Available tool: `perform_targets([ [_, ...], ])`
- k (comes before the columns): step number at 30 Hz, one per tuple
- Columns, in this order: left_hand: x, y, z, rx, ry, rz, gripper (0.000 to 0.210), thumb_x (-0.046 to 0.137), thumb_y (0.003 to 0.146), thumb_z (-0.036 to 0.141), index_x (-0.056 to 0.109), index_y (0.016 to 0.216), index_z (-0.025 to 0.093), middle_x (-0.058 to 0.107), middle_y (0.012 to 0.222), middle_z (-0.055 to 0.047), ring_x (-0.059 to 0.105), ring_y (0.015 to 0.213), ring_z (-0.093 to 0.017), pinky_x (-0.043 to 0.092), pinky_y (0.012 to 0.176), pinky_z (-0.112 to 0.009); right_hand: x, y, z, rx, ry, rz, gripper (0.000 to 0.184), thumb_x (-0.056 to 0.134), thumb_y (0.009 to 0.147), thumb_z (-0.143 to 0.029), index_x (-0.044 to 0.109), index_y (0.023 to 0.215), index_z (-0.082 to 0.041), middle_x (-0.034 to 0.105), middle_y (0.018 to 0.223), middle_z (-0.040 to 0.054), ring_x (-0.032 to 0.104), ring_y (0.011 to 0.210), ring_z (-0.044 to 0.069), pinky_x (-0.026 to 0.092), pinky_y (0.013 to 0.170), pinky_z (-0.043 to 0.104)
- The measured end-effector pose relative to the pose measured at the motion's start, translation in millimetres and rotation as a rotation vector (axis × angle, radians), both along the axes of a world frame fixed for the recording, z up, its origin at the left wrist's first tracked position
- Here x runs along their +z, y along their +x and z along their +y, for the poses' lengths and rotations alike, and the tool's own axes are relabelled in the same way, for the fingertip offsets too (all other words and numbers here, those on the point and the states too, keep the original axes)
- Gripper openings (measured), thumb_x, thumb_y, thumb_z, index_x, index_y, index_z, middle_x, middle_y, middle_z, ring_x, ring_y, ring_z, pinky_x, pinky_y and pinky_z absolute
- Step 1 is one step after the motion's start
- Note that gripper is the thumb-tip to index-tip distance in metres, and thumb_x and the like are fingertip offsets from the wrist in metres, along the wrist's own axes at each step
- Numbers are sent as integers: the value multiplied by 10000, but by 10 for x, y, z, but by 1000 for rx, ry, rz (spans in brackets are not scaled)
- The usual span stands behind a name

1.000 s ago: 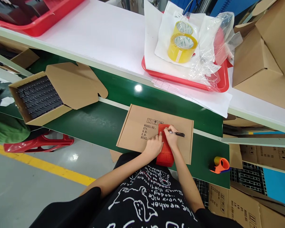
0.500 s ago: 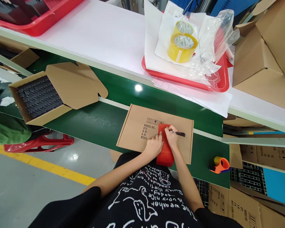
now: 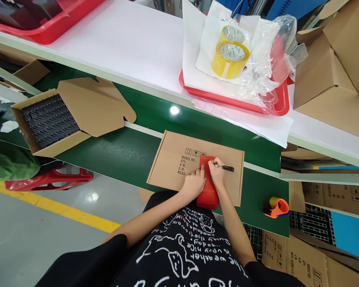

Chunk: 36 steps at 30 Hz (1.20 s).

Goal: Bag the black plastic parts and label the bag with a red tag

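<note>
Red pad (image 3: 208, 190) looks thin and floppy, so left hand (image 3: 194, 184) pins its edge flat on the box (image 3: 167, 167); right hand (image 3: 217, 172) pinches a pen (image 3: 226, 168).

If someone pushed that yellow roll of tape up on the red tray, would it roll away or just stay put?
The yellow tape roll would probably slide, not roll, because it sits flat on its side atop white paper. That paper looks smooth, so it may skid easily. A second roll leans behind it and might topple if bumped. The red tray has a rim that would likely stop both.
</note>
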<state>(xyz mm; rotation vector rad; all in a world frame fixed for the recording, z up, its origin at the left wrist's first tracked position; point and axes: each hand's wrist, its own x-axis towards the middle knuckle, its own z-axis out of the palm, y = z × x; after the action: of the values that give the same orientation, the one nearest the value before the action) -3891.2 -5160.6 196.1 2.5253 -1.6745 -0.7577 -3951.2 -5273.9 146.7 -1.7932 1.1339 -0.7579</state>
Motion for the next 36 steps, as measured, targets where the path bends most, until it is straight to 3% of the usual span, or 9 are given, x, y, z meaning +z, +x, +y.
perform_targets([
  [22,-51,0,4,-3,-20,-10,563,355,1001,282,363,1493,8,643,1162,-226,675,985,-314,576,750,-417,95,6,28,3,28,-43,284,483,763,-270,242,616,-242,254,529,-88,250,530,100,264,540,264],
  [25,-46,3,2,-10,-19,-18,560,358,1000,276,358,1492,8,642,1158,-220,678,981,-298,572,751,-393,52,-4,18,-60,39,-84,289,510,794,-307,294,613,-241,307,529,-85,301,515,100,303,536,261],
  [27,-34,8,3,-8,-22,-18,552,369,999,268,361,1490,15,646,1150,-212,680,980,-289,570,751,-379,39,-53,-9,-150,19,-117,255,536,833,-377,409,669,-229,433,585,-61,412,541,114,376,552,263],
  [30,-21,23,20,4,-48,-6,533,390,997,267,386,1477,36,647,1160,-205,682,987,-283,573,745,-375,72,-231,-107,-167,-206,-56,245,505,905,-431,551,856,-196,617,811,35,583,732,163,488,682,303],
  [33,-29,48,51,29,-81,20,500,387,1001,269,416,1460,74,662,1158,-179,691,980,-276,579,736,-370,161,-476,-229,-17,-525,110,222,422,972,-334,583,932,-187,659,818,66,616,730,175,506,690,321],
  [36,-63,74,82,53,-127,31,481,403,996,261,428,1449,100,679,1161,-158,705,957,-267,582,750,-369,249,-637,-254,56,-825,240,114,464,949,-201,541,865,-205,674,891,93,635,816,196,530,716,341],
])
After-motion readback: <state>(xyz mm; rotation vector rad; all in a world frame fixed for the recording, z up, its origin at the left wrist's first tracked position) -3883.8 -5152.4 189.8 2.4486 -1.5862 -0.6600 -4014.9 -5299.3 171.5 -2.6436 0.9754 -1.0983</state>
